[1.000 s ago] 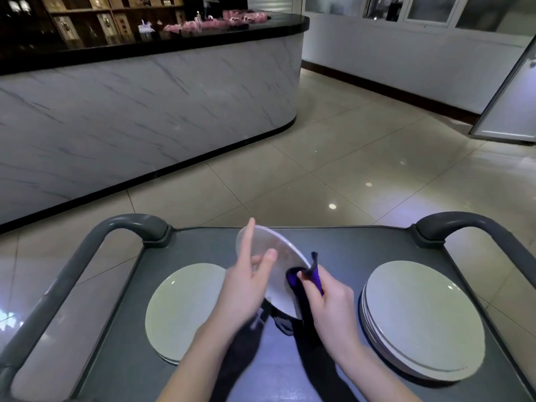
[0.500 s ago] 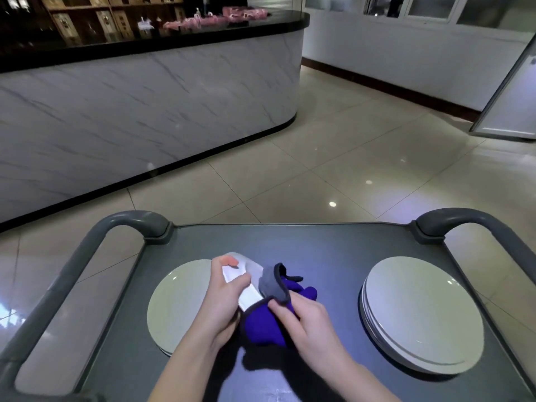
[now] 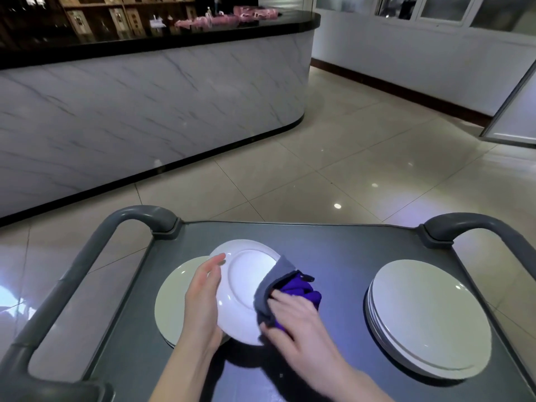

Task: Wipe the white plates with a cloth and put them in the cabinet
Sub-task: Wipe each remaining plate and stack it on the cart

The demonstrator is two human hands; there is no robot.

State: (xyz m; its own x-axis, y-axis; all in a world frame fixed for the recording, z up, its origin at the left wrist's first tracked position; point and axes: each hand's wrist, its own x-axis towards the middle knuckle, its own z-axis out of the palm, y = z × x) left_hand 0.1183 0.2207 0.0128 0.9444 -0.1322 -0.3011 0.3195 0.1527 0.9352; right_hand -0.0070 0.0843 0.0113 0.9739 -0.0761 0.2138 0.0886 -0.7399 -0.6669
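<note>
Over a dark grey plastic cart (image 3: 333,250), a round white ceramic plate (image 3: 246,288) tilts underside-up between both hands. The left hand (image 3: 203,300) clasps its left rim; the right hand (image 3: 293,320) bunches a grey-and-purple cloth (image 3: 278,285) against its right edge, with stacked white plates (image 3: 429,320) waiting farther right.

Round white ceramic plates: one lifted plate (image 3: 243,285) held clear of the tabletop, one left pile (image 3: 174,297) whose number cannot be told, and one right stack (image 3: 429,317) showing at least three rims at its edge. Grey-and-purple cleaning cloth (image 3: 290,288): one. Dark grey plastic cart (image 3: 333,250): one, fitted with two curved grey handles, the left handle (image 3: 72,274) and the right handle (image 3: 493,224); bare hands: two, the left hand (image 3: 203,300) and the right hand (image 3: 293,317).
</note>
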